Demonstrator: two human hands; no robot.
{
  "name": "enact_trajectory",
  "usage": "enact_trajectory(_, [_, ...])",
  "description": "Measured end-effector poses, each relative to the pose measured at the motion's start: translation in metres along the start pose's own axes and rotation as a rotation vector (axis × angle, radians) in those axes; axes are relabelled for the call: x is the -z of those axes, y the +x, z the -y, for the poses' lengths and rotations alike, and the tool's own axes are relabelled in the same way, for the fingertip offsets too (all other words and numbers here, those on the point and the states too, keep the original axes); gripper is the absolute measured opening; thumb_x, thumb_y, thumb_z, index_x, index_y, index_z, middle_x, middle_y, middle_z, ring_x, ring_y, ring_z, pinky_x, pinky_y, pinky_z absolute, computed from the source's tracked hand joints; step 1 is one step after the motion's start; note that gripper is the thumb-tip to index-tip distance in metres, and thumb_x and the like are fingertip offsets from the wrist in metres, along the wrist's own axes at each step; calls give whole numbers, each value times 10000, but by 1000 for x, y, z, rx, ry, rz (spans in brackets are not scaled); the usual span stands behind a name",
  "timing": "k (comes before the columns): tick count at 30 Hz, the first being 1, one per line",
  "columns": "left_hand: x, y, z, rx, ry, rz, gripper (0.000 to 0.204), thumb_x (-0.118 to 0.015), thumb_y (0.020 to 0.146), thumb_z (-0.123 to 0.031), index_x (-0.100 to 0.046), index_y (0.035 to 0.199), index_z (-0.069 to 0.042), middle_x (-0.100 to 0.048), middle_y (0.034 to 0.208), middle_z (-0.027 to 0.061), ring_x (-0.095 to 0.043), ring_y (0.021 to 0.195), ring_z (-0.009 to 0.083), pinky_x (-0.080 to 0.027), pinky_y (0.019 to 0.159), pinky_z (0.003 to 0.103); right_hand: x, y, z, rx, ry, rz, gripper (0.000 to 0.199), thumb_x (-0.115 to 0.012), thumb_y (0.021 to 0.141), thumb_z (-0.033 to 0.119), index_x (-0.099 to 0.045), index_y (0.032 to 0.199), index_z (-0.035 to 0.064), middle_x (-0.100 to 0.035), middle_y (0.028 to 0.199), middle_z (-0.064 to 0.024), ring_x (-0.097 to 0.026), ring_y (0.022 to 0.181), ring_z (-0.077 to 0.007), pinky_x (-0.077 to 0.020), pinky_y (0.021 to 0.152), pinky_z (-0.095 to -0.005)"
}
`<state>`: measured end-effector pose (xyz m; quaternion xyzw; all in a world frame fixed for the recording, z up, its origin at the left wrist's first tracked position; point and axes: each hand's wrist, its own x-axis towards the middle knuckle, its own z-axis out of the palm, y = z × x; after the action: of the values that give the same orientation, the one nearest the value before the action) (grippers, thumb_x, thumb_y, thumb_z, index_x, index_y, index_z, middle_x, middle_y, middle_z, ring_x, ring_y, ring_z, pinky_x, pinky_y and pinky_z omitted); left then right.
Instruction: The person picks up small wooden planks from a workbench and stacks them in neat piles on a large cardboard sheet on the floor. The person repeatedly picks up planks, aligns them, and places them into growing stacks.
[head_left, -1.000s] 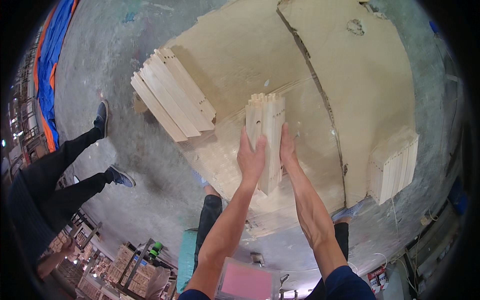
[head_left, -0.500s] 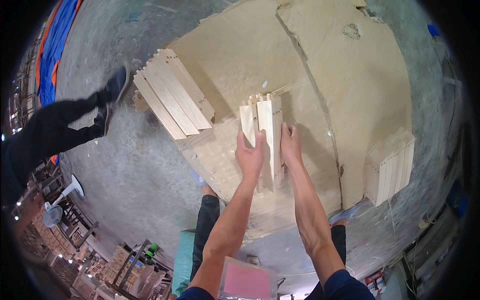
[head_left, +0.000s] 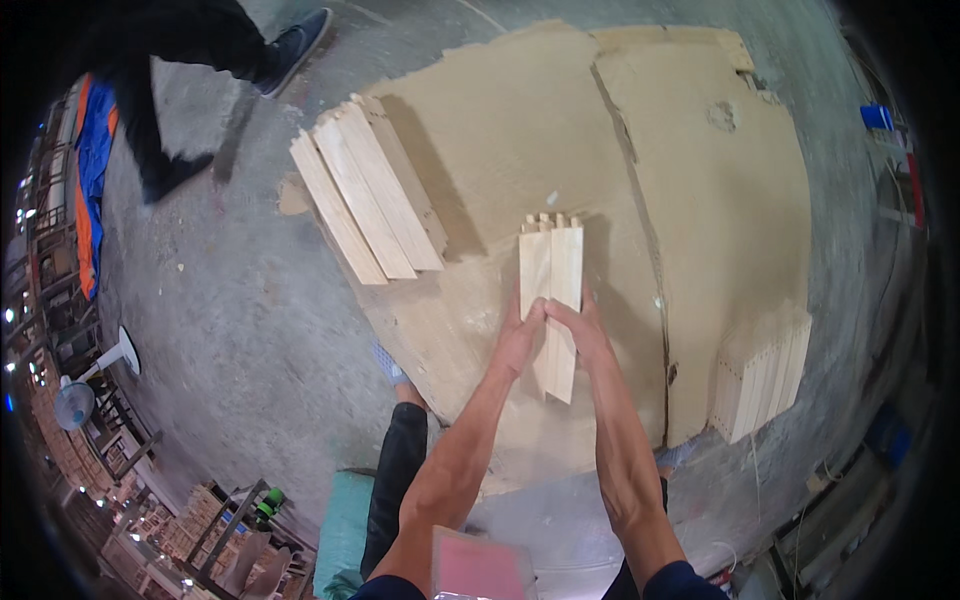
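Wooden slats [head_left: 551,290], a small bundle of pale boards held side by side, lie lengthwise away from the person over the sheet of tan cardboard [head_left: 500,130] spread on the concrete floor [head_left: 230,300]. Only the head view shows this moment. The left hand [head_left: 522,335] presses flat against the bundle's left edge and the right hand [head_left: 580,330] against its right edge, so both hands are closed in on the slats from either side, fingers stretched along the wood, not curled round it. The far ends of the boards look roughly level, with small notches showing at the top.

To the left, near the bundle yet apart from it, a larger stack of boards [head_left: 365,200] rests slantwise on the cardboard's edge. To the right, well apart, a third pile of slats [head_left: 765,375] sits at the cardboard's lower right corner. At the upper left, another person's legs and dark shoes [head_left: 290,40] stand on the floor beside a blue and orange tarp [head_left: 90,170].

Judging from the grip, the step in hand is squaring the bundle. The next move would call for even pressure from both sides, so no board slips out of line.
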<state>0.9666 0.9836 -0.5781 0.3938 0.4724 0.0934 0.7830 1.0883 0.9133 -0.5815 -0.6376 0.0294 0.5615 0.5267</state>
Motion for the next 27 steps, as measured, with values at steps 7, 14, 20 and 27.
enact_trajectory(7, [-1, 45, -110, -191, 110, -179, 733, -535, 1009, -324, -218, 1539, 71, -343, 1541, 247, -342, 1441, 336, -287, 1175, 389, -42, 52, 106, 3, 29, 222, 819, -781, 801, 231, -382, 1474, -12, -595, 1301, -188, -591, 1196, -277, -483, 1022, -394])
enact_trajectory(14, [50, 130, -199, -301, 179, -530, 695, -489, 1026, -333, -227, 1538, 58, -322, 1546, 278, -334, 1441, 377, -275, 1178, 425, -140, 162, 193, -83, -124, 426, 797, -781, 831, 327, -419, 1466, 9, -593, 1326, -176, -599, 1198, -266, -492, 1001, -398])
enact_trajectory(20, [72, 152, -206, -182, 43, -583, 703, -446, 1031, -402, -250, 1532, 49, -380, 1512, 299, -393, 1400, 409, -314, 1153, 435, -169, 182, 194, -67, -281, 344, 721, -765, 846, 476, -574, 1355, 3, -658, 1237, -162, -618, 1170, -252, -489, 983, -402])
enact_trajectory(27, [77, 151, -223, -135, 345, -793, 704, -461, 1015, -360, -255, 1512, 94, -388, 1492, 330, -406, 1379, 440, -340, 1138, 451, -201, 169, 198, 56, -596, 232, 736, -625, 916, 604, -625, 1310, -17, -659, 1258, -184, -617, 1159, -238, -453, 1004, -362])
